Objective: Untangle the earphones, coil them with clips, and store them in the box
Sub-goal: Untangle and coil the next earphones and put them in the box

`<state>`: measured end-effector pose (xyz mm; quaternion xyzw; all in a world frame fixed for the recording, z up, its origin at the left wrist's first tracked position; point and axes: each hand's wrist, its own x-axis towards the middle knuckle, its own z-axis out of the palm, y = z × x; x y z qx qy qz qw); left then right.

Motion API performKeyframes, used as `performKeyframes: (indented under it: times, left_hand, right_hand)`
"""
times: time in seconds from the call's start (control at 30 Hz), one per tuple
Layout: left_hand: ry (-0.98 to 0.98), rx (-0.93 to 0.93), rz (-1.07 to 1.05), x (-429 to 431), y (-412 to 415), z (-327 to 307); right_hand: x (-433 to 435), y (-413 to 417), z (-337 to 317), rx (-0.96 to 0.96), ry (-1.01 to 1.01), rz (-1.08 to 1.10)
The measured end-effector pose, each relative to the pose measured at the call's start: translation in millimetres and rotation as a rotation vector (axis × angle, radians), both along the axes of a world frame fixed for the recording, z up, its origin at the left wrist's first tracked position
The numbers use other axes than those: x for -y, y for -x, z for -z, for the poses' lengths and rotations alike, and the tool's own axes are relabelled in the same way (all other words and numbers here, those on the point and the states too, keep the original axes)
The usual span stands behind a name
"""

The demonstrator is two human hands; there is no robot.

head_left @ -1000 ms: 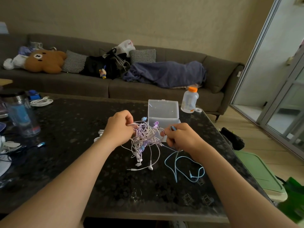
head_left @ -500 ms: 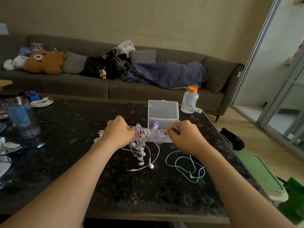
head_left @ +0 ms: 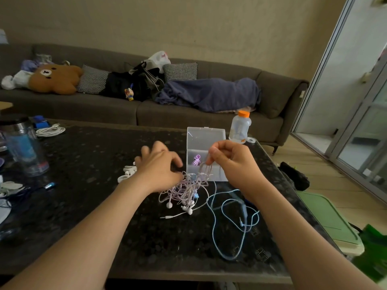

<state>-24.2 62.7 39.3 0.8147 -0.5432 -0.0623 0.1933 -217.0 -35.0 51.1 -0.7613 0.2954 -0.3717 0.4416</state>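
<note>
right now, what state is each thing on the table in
box: lid open, upright
purple earphones: in the box
earphone tangle: knotted, loops pinched up by right hand
blue earphones: loose, uncoiled
clips: lying unused beside left hand
bottle: upright, capped
tumbler: upright, lid on
left hand: over earphone tangle, grip blurred

Home living rm. Long grey sofa (head_left: 178,118) along a beige wall, w/ bear plush (head_left: 54,79), checked cushion (head_left: 180,71) & purple blanket (head_left: 209,94). Low dark speckled counter (head_left: 94,160) in front, w/ tumbler (head_left: 23,147) & drink bottle (head_left: 239,127). Sliding glass door (head_left: 368,130) at right, wood floor (head_left: 326,185).
</note>
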Motion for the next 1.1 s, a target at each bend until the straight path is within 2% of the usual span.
performKeyframes:
  times: [0.13, 0.27, 0.4, 0.6, 0.7, 0.83, 0.9, 1.0, 1.1]
  left_hand:
    - [0.011, -0.182, 0.26, 0, 4, -1]
    - [0.094, -0.338, 0.276, -1, 6, -3]
    - [0.176, -0.468, 0.296, -3, 5, -7]
    - [0.063, -0.513, 0.366, -4, 1, -4]
    - [-0.011, -0.481, 0.346, -2, 2, -1]
    - [0.024, -0.595, 0.262, 0, 2, 0]
    - [0.064, -0.604, 0.192, 1, -1, -1]
    - [0.15, -0.564, 0.124, 3, -5, -1]
    - [0.146, -0.645, 0.112, 4, -6, -1]
  right_hand:
    - [-4, -5, -2, 0.044, -0.003, 0.013]
    - [-10, -6, -5, 0.125, -0.078, 0.002]
    - [-17, -7, -9, 0.127, -0.163, 0.011]
    - [-19, -5, -14, 0.121, -0.203, 0.065]
    - [-17, -7, -13, 0.139, -0.149, 0.096]
    - [-11, -7, -7, 0.127, 0.125, 0.333]
    - [-7, -4, -7, 0.05, 0.266, 0.498]
    - [0, 5, -6, -0.326, 0.37, 0.693]
    - [10, 5, 7, -0.656, 0.285, 0.577]
